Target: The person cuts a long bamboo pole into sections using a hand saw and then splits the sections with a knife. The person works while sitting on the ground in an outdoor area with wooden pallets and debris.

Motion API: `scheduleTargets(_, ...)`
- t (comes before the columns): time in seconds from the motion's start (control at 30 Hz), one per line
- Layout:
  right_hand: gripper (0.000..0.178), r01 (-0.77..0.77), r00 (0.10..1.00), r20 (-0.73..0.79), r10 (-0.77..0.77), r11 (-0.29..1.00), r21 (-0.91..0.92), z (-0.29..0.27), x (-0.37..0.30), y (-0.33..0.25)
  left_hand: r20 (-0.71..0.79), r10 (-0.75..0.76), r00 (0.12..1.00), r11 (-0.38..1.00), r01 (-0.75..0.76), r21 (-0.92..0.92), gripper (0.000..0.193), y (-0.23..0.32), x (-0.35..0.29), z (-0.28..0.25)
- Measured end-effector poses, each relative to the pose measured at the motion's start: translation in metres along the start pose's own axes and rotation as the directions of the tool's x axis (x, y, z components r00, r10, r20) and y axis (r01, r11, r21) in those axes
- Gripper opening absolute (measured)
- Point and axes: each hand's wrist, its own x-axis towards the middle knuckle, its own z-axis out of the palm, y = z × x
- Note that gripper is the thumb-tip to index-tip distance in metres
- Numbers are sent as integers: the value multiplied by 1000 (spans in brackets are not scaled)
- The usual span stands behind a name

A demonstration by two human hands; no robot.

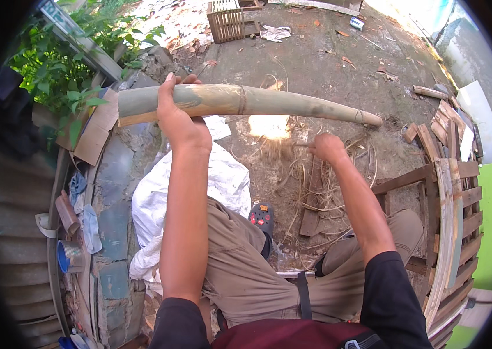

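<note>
A thick bamboo pole (292,104) lies crosswise in front of me, held up off the ground. Its wide cut end is at the left, and it tapers toward the right. My left hand (181,116) grips it near the wide end, fingers wrapped around it. Just below the pole's thinner half, my right hand (328,146) is closed in a fist. Something thin and dark seems to stick out leftward from that fist, too blurred to name. Thin fibrous strips (327,198) litter the ground under the right hand.
White sacking (190,186) lies against my left leg, beside a low block wall (112,244). A wooden slatted pallet (450,221) stands at my right. Ahead are a slatted crate (225,23) and a can (356,23). Green plants (54,75) grow far left.
</note>
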Motion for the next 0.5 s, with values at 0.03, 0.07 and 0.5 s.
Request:
scheduleTargets(0.03, 49, -44, 989, -135, 55, 996, 82, 8, 5, 7, -1, -8, 1000, 1000, 8, -6, 32, 1, 0, 3)
scheduleTargets(0.07, 47, -17, 985, -168, 44, 987, 159, 6, 4, 2, -18, -6, 1000, 1000, 6, -7, 32, 2, 3, -1)
scheduleTargets(0.5, 48, 337, 830, 460, -316, 941, 38, -17, -25, 14, -30, 40, 999, 999, -40, -19, 32, -2, 10, -8)
